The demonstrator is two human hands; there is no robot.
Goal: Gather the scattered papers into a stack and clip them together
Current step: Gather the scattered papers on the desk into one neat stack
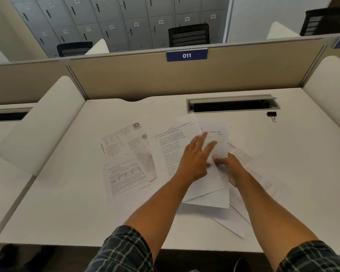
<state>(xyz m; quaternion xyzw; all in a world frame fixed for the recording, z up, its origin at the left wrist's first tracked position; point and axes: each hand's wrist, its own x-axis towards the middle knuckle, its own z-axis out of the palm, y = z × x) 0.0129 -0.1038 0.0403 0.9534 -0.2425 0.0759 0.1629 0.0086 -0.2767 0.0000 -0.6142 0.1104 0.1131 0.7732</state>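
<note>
Both hands work mid-desk: left hand (196, 156) spread flat on the printed sheets (130, 156), right hand (231, 166) pinching a half-lifted page (214, 138). Loose sheets could slide and splay (nothing squares them). Far right waits the binder clip (271, 115), by the white desk's (67, 203) cable slot (232, 104); beige partition (126, 75), grey lockers (116, 20) beyond.
</note>
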